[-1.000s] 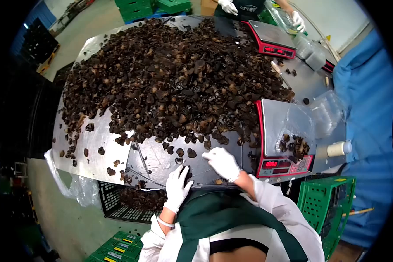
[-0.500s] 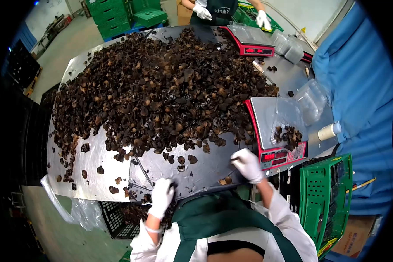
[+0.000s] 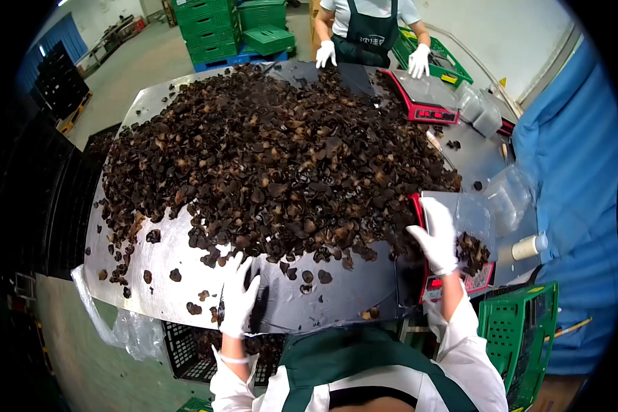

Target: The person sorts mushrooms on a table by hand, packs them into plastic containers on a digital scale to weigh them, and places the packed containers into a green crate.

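Observation:
A large heap of dark brown mushroom-like pieces [image 3: 275, 158] covers much of the metal table [image 3: 151, 257]. My left hand [image 3: 239, 296], in a white glove, is at the table's front part with its fingers apart, holding nothing. Loose pieces [image 3: 307, 278] lie to its right. My right hand [image 3: 436, 237], also gloved, is over the left part of the near red scale [image 3: 486, 278], thumb and fingers spread and nothing visible in them. On that scale's right side a clear plastic tray holds some dark pieces [image 3: 472, 253].
Across the table a co-worker [image 3: 371, 34] in white gloves is beside the far scale [image 3: 426, 96]. Clear containers [image 3: 508, 199] and a white spool [image 3: 529, 247] are at the right. Below stand a green crate [image 3: 515, 336] and a black crate [image 3: 185, 350].
My right hand has moved right and forward onto the near scale and opened. My left hand has shifted left and forward, fingers spread. The co-worker's hands are now lower, at the heap and far scale.

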Tool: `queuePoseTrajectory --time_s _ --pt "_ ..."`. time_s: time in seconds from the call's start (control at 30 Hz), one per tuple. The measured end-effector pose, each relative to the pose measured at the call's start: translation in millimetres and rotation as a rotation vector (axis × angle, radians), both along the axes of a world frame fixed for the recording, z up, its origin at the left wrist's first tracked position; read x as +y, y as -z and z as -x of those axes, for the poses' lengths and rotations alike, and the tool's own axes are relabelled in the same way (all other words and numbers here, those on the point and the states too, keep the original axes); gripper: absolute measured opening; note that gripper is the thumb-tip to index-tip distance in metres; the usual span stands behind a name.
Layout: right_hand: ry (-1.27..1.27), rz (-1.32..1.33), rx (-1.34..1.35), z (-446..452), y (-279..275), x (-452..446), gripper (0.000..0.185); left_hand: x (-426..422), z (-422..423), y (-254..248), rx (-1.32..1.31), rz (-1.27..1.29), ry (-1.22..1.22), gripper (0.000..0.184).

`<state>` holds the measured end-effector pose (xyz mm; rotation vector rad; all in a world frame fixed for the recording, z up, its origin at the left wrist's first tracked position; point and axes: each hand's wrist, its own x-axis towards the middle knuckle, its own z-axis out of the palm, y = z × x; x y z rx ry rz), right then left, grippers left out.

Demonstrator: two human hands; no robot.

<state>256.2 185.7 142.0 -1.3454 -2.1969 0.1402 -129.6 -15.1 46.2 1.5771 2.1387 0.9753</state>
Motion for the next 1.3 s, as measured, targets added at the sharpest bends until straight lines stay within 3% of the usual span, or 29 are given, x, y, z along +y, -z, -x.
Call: queuePoseTrajectory --time_s 0.17,0.23,0.3,0.4,0.53,0.63,0.77,1.0,1.23,1.3 --pt "-0.497 0.081 -0.058 124.7 15.9 30.3 0.081 41.2 36.7 22.0 0.188 0.109 -0.322 0.06" --pt "-0.654 0.042 -0.145 171.3 27.0 36.9 0.089 49.0 47.8 40.1 0.16 0.015 -0.341 0.063" --pt "-0.727 0.048 -0.421 219.4 31.9 34.9 0.099 63.9 48.6 48.2 0.161 0.007 -0.243 0.073" --pt "-0.733 0.037 -0.56 281.0 51.9 45.5 0.11 91.4 42.5 54.7 0.261 0.164 -0.257 0.088" --pt "-0.749 0.032 -0.581 310.4 88.0 53.1 0.108 99.0 19.6 58.0 0.325 0.082 -0.303 0.07" --pt "-0.828 0.141 -0.51 299.6 101.9 32.9 0.101 93.0 9.1 53.7 0.225 -0.115 -0.272 0.043" --pt "-0.845 0.091 -0.385 255.2 110.7 8.3 0.076 75.0 -16.9 54.9 0.105 -0.221 -0.194 0.034" --pt "-0.719 0.056 -0.31 170.2 107.0 -36.6 0.053 49.1 -83.1 52.9 -0.045 -0.263 -0.06 0.037" --pt "-0.632 0.042 -0.203 79.7 124.0 -75.9 0.04 20.1 -135.0 52.8 -0.064 -0.156 0.38 0.041" --pt "-0.57 0.066 -0.215 60.8 124.6 -88.3 0.036 5.8 -134.6 51.3 0.077 -0.152 0.497 0.04"
